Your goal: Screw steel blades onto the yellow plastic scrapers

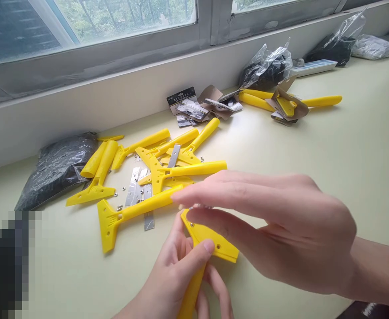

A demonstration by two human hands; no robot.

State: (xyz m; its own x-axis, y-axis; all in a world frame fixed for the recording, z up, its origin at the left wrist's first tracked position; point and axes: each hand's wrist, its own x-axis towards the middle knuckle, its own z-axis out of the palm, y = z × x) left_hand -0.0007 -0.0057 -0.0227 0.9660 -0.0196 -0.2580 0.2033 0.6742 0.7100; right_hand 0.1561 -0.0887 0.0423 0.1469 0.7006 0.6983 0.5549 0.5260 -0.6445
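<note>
A bright yellow plastic scraper (203, 248) with a wide, flat head dotted with small holes sits low in the foreground above the pale surface (347, 168), its handle clasped by the left hand (177, 274) while the right hand (280, 226) spreads loosely over its head.

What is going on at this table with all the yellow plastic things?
A person is working on a yellow scraper. The left hand grips its handle, head up, while the right hand reaches its fingertips to the head's top edge. Behind lie a pile of scrapers, loose metal blades, small screws and a black bag.
</note>
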